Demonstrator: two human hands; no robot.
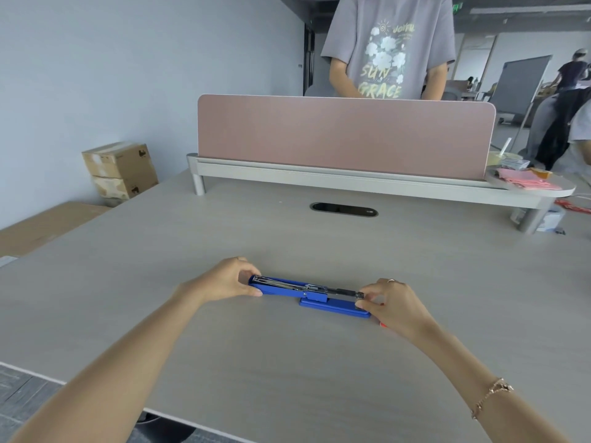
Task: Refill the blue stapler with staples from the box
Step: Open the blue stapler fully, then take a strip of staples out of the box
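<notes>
The blue stapler (311,295) lies flat on the grey table (287,362), swung fully open so its metal staple channel faces up. My left hand (228,279) pinches the stapler's left end, the blue lid part. My right hand (388,300) has its fingertips closed on the right end of the metal channel, above the blue base. A small red-orange thing (383,324) peeks out under my right hand; I cannot tell what it is. No staple box shows clearly.
A pink divider panel (345,135) on a grey rail crosses the table's far side, with a person in a grey T-shirt (388,46) standing behind it. A cable slot (343,209) sits mid-table. Cardboard boxes (121,169) stack at left. Pink papers (524,182) lie far right.
</notes>
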